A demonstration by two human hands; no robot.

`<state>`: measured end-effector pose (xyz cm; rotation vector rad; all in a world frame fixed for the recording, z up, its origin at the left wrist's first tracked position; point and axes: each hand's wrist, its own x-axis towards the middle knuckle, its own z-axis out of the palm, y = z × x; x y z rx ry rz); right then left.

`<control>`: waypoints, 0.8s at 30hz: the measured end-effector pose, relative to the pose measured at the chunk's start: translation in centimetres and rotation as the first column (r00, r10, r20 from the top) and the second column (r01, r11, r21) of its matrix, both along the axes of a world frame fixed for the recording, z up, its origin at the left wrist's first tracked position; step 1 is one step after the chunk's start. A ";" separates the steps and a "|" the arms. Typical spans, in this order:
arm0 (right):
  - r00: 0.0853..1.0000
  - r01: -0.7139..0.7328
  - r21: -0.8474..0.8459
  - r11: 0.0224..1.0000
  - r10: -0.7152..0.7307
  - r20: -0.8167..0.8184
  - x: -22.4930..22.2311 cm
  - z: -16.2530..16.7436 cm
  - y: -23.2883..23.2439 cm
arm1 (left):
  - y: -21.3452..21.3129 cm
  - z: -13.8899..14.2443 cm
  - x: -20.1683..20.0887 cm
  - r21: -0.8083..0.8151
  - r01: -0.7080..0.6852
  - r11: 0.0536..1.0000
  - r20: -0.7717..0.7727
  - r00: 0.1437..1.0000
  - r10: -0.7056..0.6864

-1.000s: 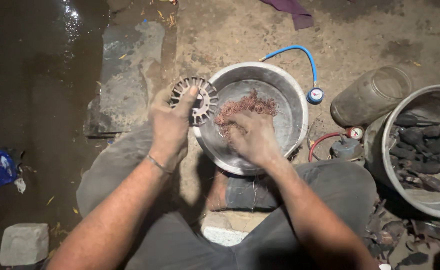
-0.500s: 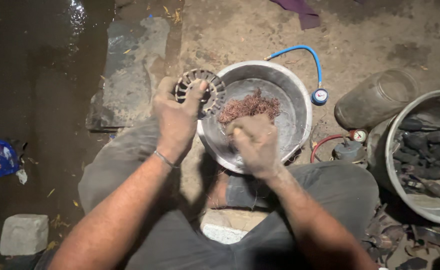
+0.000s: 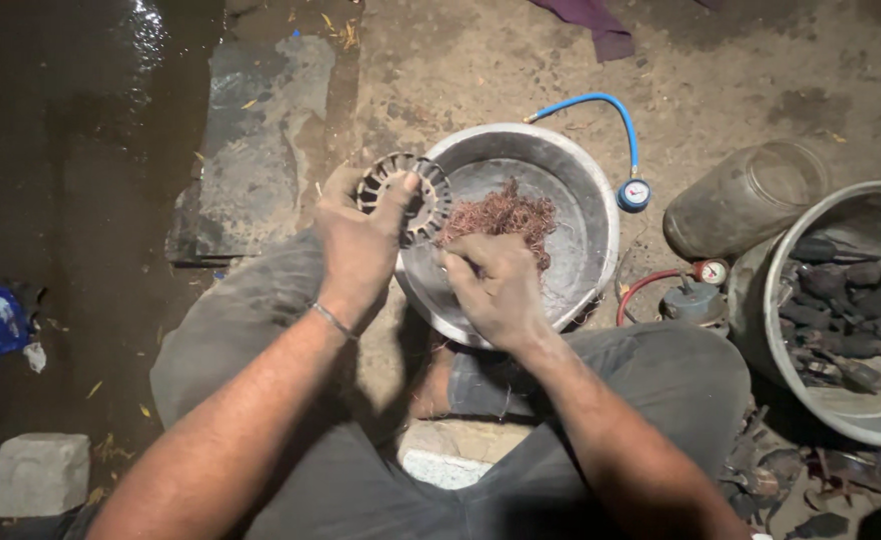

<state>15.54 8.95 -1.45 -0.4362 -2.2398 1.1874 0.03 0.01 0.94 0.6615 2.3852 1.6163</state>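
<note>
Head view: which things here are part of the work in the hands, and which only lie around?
In use:
left hand
slotted metal stator core
right hand
copper wire tangle
metal basin

Lying about:
blue hose with gauge
plastic jar
bucket of dark parts
grey brick
purple cloth

I saw both forearms bare, no sleeves in view. The left hand wore a thin metal bangle at the wrist, and the right hand wore nothing. Nearer me than the bangle, grey dusty trousers covered both legs, creased at the knees.
</note>
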 end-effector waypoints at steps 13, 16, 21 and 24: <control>0.994 0.093 -0.040 0.995 -0.095 -0.060 0.9 -1.4 2.6 | -0.3 0.8 -0.6 0.050 0.015 0.999 -0.070 0.998 -0.011; 0.954 0.190 -0.049 0.981 -0.173 0.247 0.1 -1.8 3.6 | -0.2 0.8 -0.6 0.159 0.023 0.987 0.169 0.984 -0.050; 0.996 0.062 0.291 0.955 -0.041 -0.079 0.1 -1.4 1.5 | 0.0 0.4 0.0 0.185 0.038 0.982 0.192 0.978 -0.075; 0.997 0.075 0.087 0.993 -0.073 -0.026 0.2 -1.0 0.4 | 0.0 0.1 0.2 0.190 0.040 0.981 0.082 0.995 -0.057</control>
